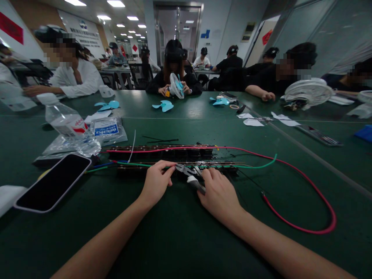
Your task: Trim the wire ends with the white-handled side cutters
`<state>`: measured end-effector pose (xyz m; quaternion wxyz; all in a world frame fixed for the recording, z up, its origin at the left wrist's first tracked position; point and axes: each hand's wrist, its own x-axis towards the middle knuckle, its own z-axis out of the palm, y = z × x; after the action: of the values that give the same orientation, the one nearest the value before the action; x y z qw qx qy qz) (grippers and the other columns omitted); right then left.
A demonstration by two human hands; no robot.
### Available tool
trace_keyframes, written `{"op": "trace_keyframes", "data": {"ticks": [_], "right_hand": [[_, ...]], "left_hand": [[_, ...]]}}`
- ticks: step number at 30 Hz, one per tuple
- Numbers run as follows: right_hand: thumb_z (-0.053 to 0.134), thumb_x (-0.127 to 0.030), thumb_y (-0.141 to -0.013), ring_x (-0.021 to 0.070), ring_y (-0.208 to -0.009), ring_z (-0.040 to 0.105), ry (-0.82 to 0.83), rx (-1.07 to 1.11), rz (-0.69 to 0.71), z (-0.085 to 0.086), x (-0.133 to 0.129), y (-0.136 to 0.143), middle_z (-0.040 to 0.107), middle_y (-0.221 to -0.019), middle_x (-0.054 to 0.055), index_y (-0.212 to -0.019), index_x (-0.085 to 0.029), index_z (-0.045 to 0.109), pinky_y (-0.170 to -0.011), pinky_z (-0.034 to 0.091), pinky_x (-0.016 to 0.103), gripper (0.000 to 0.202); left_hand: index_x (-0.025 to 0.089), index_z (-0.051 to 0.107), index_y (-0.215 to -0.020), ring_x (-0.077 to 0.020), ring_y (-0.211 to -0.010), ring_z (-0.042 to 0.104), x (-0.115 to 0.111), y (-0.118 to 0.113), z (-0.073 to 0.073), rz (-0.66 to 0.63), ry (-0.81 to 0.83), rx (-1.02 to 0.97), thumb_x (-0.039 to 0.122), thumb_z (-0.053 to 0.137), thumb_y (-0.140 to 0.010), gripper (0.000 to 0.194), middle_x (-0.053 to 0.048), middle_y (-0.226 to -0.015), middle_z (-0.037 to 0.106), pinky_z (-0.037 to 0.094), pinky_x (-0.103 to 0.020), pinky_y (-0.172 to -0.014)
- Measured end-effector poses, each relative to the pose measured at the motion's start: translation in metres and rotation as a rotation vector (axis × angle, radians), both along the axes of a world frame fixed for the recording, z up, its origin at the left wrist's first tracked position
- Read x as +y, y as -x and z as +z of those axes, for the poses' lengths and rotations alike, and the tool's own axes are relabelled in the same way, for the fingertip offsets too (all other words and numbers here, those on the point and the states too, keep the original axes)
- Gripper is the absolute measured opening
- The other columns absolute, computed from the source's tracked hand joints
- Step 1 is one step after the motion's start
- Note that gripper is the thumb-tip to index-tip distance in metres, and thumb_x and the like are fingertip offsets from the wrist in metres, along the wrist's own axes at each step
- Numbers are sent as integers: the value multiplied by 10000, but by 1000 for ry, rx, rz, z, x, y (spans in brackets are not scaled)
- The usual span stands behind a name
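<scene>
Two long dark strips lie side by side across the table, the far strip (162,152) and the near strip (130,170). My right hand (219,192) is closed round the handles of pliers (185,169), whose jaws point left over the near strip. At the tip of the jaws, my left hand (158,180) is pinched; what its fingers hold is too small to make out. A green wire (263,164) runs along the near strip. The red wire (296,167) follows the far strip, then loops round at the right.
A phone (55,184), a plastic bottle (69,124) and clear bags (107,130) lie at the left. Across the table are blue fan blades (164,105), a white fan cage (309,93) and several seated people.
</scene>
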<state>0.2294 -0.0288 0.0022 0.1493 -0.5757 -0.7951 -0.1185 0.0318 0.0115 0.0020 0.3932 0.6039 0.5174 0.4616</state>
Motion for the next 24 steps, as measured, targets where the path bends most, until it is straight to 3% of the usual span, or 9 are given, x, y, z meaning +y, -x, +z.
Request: {"op": "trace_keyframes", "data": {"ticks": [24], "right_hand": [[555, -212, -760, 210, -767, 586, 52, 12, -7, 7, -5, 1, 615, -857, 61, -930, -211, 452, -593, 357, 287, 199]], "left_hand": [[144, 729, -958, -78, -423, 545, 0, 1, 0, -4, 16, 21, 226, 603, -841, 190, -33, -725, 661, 403, -185, -384]]}}
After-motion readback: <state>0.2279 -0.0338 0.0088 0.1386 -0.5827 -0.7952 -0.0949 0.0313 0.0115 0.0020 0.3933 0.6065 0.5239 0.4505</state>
